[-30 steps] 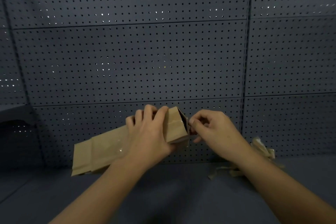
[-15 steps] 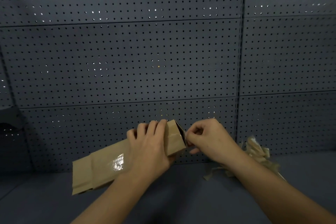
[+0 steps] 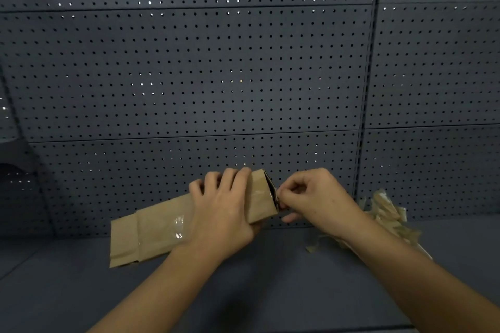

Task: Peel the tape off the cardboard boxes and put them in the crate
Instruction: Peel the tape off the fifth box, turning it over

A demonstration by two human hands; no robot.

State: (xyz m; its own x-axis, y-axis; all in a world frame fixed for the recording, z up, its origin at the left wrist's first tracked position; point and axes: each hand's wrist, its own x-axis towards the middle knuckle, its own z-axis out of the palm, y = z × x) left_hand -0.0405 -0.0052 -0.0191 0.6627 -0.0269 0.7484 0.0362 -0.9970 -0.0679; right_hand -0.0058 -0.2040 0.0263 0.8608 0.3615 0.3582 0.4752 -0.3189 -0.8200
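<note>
The left hand sits at the lower centre of the frame, fingers curled over the top of a flattened cardboard box and the thumb side wrapped underneath, so it grips the box around its right-hand third. The right hand is just to the right of it, fingers bunched, with thumb and forefinger pinched together at the box's right end, at the dark edge where the folded layers show. Whether a bit of tape is caught in that pinch cannot be told; it is too small to see. The two hands are close together, separated only by the end of the box.

The box is plain brown, long and narrow, tilted so that its right end is raised and its left end reaches down toward the lower left, where a shorter flap section shows. A glossy strip of clear tape shines across its middle, just left of the left hand. No print, brand or label can be read on the cardboard.

Behind the right forearm, at the right of the frame, lies a crumpled heap of peeled tape strips on the dark blue-grey shelf surface. A perforated blue-grey back panel fills the upper frame.
</note>
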